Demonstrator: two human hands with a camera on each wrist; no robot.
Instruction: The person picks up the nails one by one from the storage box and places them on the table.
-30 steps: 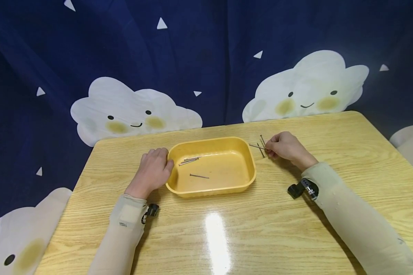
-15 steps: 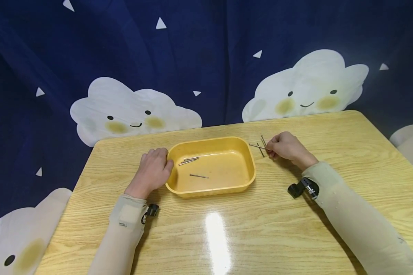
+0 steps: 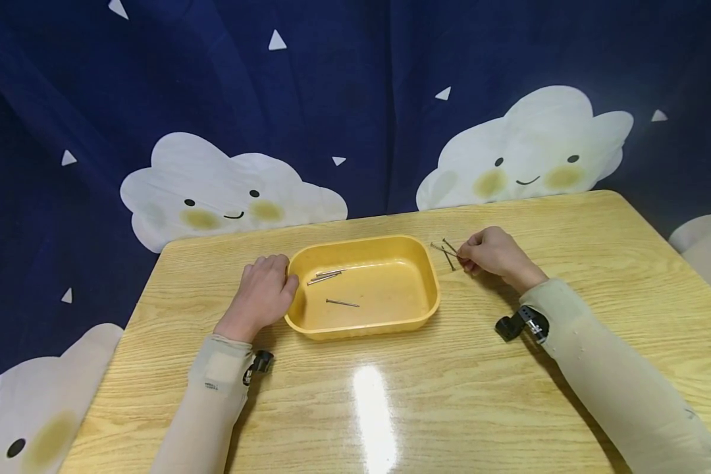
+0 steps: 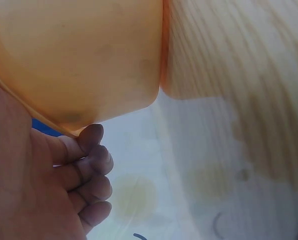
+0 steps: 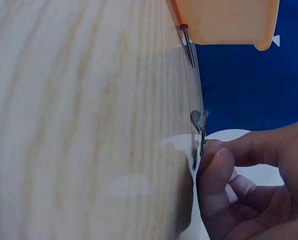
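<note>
My left hand (image 3: 262,293) grips the left rim of a yellow plastic basin (image 3: 367,327); in the left wrist view its curled fingertips (image 4: 100,162) lie against the basin wall (image 4: 89,55). Several nails, among them a lone nail (image 3: 342,303), lie inside on the basin floor. To the right of the basin, my right hand (image 3: 492,257) is low at the table and pinches a nail (image 5: 204,132) between thumb and forefinger. Other nails lie close by: a dark nail (image 3: 448,259) crosses under the rest, and one nail (image 5: 188,46) points away in the right wrist view.
A wood-grain table (image 3: 308,408) bears the basin, with its far edge against a dark blue curtain (image 3: 361,99) printed with clouds. A black wrist camera (image 3: 509,328) sits by the right cuff and another camera (image 3: 263,361) by the left.
The nails at my right fingertips have shifted: the far one has swung left and closer to the others, and the pale one has tipped slightly. My left hand and the basin stay put.
</note>
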